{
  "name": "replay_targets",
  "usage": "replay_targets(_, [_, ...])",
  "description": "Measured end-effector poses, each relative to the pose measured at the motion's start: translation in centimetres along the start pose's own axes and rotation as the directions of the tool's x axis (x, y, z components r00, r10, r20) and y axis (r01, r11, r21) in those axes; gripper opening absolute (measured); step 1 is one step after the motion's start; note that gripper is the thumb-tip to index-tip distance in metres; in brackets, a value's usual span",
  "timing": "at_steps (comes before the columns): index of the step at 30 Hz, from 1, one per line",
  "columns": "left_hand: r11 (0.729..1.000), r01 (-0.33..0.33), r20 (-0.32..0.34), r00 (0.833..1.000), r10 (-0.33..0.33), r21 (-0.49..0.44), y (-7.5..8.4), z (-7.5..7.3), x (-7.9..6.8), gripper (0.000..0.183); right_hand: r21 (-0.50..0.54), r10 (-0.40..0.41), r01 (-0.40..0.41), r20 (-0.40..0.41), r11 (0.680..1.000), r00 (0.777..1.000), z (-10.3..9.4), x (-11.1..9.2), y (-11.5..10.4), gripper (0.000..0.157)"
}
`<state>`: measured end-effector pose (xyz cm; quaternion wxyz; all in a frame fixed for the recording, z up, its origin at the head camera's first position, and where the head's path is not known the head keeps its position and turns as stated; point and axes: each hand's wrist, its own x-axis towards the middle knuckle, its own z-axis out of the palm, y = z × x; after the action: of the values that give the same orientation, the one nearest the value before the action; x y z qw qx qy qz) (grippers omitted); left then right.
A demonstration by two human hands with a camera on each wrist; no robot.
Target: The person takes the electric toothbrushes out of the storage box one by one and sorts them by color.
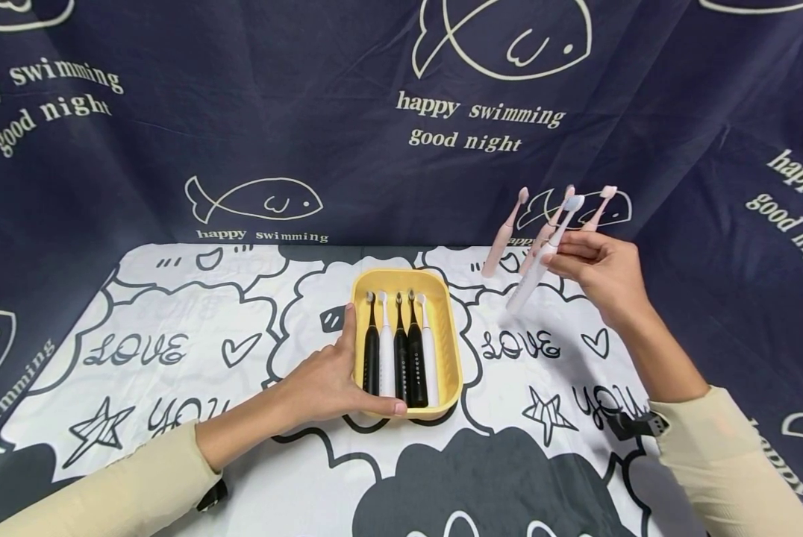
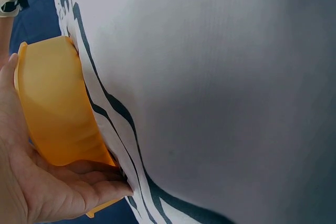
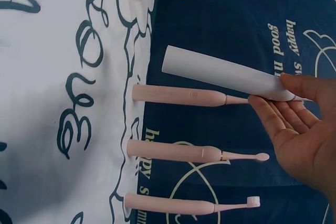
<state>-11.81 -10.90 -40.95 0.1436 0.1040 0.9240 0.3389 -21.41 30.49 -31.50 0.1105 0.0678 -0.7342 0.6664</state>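
Note:
A yellow basket (image 1: 451, 350) stands on the table, holding black and white electric toothbrushes side by side. My left hand (image 1: 324, 377) grips its near left corner, the thumb along the front rim and the fingers on the left side. In the left wrist view the fingers lie against the yellow basket's wall (image 2: 58, 98). My right hand (image 1: 599, 272) pinches a white electric toothbrush (image 1: 532, 280) near its neck, tilted with the bristles up, above the table right of the basket. The right wrist view shows its white handle (image 3: 215, 72) between thumb and fingertips.
Behind the held toothbrush, several pink electric toothbrushes stand upright at the table's back right, among them a left pink one (image 1: 500, 242) and a right pink one (image 3: 170, 204). A patterned black-and-white cloth (image 1: 173, 335) covers the table. A dark blue curtain (image 1: 348, 112) hangs behind.

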Motion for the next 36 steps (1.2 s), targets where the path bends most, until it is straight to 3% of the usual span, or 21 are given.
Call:
replay_targets(12, [1.000,0.000,0.005,1.000,0.000,-0.009,0.0,0.0,-0.1,0.179,0.084,0.027,-0.021,-0.069,0.996,0.997,-1.5,0.4,0.9,0.035])
replay_targets(36, [1.000,0.000,0.007,1.000,0.000,-0.009,0.0,-0.1,-0.1,0.179,0.079,0.072,-0.058,-0.182,0.995,0.981,-4.8,1.9,2.8,0.039])
